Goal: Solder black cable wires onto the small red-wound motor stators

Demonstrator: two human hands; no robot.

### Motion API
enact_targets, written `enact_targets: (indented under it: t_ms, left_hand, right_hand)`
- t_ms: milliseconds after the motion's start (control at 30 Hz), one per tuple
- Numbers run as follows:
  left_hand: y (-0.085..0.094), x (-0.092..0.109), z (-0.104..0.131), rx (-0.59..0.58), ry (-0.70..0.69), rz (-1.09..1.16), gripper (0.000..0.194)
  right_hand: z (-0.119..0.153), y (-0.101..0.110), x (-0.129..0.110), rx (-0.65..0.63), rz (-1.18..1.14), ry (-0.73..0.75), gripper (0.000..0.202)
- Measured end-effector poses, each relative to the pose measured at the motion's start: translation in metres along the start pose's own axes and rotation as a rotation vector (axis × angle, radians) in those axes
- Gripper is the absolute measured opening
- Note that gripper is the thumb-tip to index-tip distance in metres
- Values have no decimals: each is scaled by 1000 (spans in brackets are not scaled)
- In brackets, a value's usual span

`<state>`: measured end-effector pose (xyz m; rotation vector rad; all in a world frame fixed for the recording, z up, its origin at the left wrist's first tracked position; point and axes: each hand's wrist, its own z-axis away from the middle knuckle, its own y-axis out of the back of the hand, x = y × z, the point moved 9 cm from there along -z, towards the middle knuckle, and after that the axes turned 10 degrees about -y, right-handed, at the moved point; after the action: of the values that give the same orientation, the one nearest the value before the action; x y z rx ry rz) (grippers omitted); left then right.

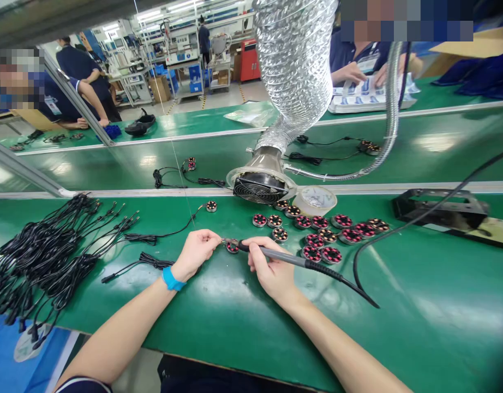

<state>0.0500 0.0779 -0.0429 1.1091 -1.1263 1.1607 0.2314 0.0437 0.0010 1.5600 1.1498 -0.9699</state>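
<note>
Across the glossy green worktop (235, 322), a heap of black cables (51, 245) spreads at the left. The right hand (273, 273) has its grip closed around a grey-and-black, pen-shaped soldering iron (284, 255), which reaches over a small, round, red-and-black coil disc (232, 249) between the hands. The left hand (196, 252) pinches its grip together beside it; what it holds is unclear.

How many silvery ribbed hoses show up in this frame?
2. The wide foil duct hangs above the fan, beyond the right hand; the thin metal hose curves down at the right toward the duct's lower end. Others could be hidden.
</note>
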Motion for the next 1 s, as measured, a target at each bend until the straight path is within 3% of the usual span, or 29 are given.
enact_targets:
  t_ms: [667, 1000]
  left_hand:
    - [1, -2, 0, 8, 0, 6, 22]
    - [1, -2, -1, 9, -6, -14, 20]
  right_hand:
    - [0, 7, 1, 83, -59, -2, 26]
    - [0, 1, -6, 63, 56, 45, 20]
